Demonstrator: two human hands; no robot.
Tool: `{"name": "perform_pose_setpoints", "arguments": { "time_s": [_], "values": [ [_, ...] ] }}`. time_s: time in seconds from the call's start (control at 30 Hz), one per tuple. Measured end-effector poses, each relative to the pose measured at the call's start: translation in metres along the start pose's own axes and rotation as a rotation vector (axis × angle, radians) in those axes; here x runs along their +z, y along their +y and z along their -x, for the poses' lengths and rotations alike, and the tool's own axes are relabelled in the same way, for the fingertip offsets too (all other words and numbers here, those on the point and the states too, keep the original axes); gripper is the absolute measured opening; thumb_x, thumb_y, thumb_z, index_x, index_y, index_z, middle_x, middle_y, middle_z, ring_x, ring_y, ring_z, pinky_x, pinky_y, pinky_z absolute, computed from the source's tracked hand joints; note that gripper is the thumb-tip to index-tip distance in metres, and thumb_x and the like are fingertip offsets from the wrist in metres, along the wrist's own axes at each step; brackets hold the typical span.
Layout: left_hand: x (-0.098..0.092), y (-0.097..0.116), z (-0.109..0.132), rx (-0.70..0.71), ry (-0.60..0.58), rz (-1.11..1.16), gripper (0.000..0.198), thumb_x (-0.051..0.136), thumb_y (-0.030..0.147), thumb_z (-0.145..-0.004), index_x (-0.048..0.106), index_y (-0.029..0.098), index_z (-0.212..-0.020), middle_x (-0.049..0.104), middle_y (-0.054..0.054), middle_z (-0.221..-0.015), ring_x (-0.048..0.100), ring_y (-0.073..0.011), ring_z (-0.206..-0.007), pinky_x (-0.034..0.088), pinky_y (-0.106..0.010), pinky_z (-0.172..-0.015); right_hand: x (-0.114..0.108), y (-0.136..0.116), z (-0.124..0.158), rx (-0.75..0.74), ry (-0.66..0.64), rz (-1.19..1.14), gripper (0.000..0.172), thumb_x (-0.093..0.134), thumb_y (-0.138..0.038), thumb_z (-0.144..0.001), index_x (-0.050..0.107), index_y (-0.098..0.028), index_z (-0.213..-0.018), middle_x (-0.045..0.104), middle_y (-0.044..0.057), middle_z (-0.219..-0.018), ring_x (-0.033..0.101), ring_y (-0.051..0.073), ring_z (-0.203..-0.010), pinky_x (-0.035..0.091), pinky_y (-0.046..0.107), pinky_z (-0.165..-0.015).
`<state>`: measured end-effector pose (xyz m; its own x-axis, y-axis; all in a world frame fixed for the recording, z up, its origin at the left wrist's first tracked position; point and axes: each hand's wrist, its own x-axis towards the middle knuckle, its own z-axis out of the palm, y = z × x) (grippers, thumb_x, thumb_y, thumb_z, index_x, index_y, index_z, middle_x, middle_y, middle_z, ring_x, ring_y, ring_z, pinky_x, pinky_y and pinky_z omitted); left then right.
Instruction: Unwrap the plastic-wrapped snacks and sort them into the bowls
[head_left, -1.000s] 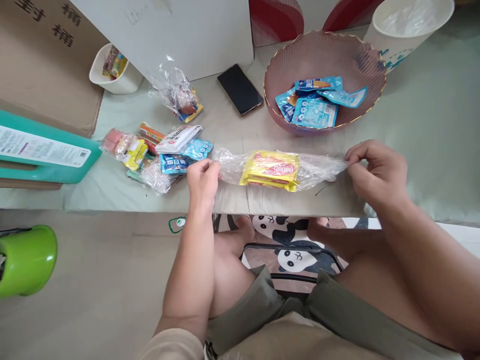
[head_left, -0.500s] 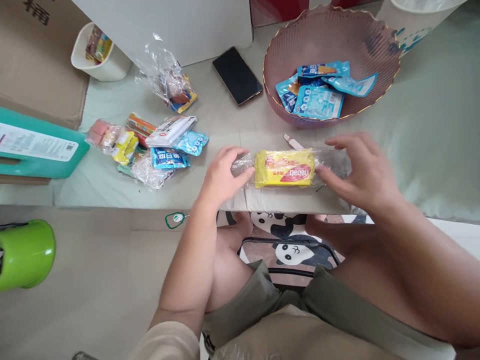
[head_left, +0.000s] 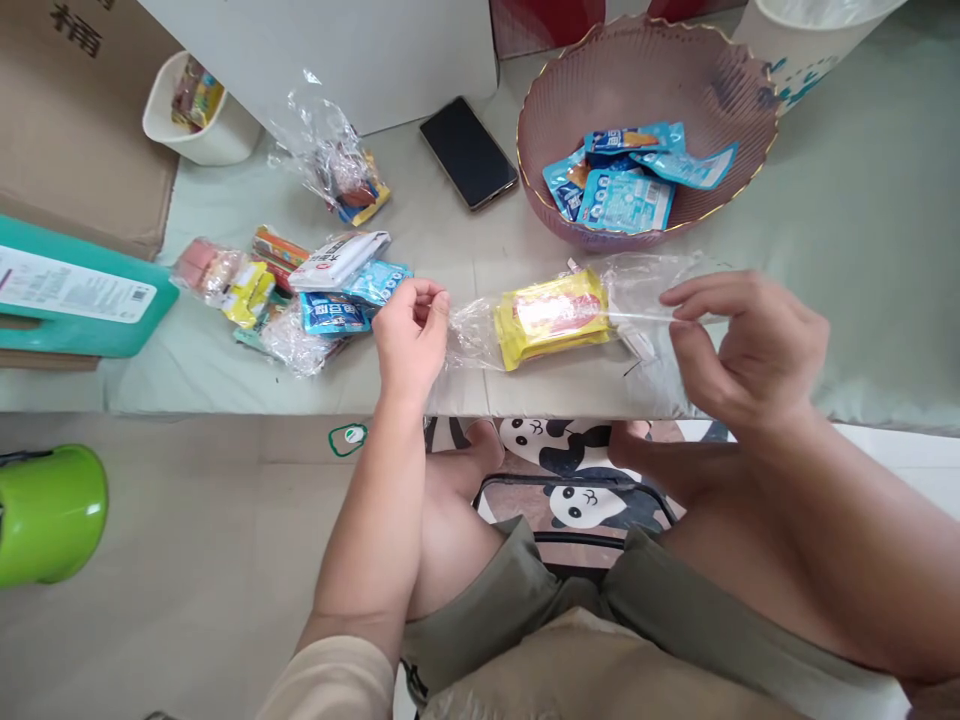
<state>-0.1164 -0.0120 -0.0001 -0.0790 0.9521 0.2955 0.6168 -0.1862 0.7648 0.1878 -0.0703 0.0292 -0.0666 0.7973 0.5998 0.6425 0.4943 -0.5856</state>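
Yellow snack packets (head_left: 555, 312) lie inside a clear plastic bag (head_left: 472, 335) near the front edge of the cloth-covered surface. My left hand (head_left: 412, 335) is closed, pinching the left end of the bag. On the other side, my right hand (head_left: 739, 345) pinches the bag's right end between thumb and fingers. The clear plastic is stretched out between both hands, with the packets in the middle. Behind the bag stands a pink ribbed bowl (head_left: 547, 110) holding several blue packets (head_left: 626, 200).
Mixed snack packets (head_left: 341, 265) lie to the left, with another clear bag (head_left: 330, 150) behind them. A phone (head_left: 469, 152), a white cup (head_left: 225, 130), a teal container (head_left: 82, 290) and a paper bucket (head_left: 817, 45) are around. A green bin (head_left: 60, 515) stands at lower left.
Both hands have closed on the ends of the clear bag and moved farther apart. The yellow packets have tilted, and the plastic at the right is pulled out longer.
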Motion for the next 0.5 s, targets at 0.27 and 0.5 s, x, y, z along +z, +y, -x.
{"name": "perform_pose_setpoints", "arguments": {
  "time_s": [0.27,0.5],
  "values": [
    [-0.015,0.04,0.017,0.336,-0.364,-0.244,0.006,0.067,0.025,-0.086,0.071,0.025,-0.091,0.076,-0.001,-0.087,0.072,-0.0224,-0.098,0.048,-0.044,-0.107,-0.007,-0.015,-0.002,-0.052,-0.326,-0.025,0.007,0.053,-0.025,-0.08,0.056,-0.03,-0.076,0.076,0.001,-0.077,0.074,0.024,-0.077,0.057,0.045,-0.08],
    [-0.036,0.057,0.047,0.333,-0.486,-0.117,0.016,0.058,0.02,-0.087,0.07,0.021,-0.076,0.067,0.0,-0.07,0.054,-0.0107,-0.057,0.044,-0.025,-0.059,-0.016,-0.013,0.006,-0.107,-0.626,0.14,0.021,0.049,-0.031,-0.088,0.065,-0.027,-0.075,0.055,-0.003,-0.05,0.051,0.016,-0.049,0.048,0.038,-0.072]
  ]
}}
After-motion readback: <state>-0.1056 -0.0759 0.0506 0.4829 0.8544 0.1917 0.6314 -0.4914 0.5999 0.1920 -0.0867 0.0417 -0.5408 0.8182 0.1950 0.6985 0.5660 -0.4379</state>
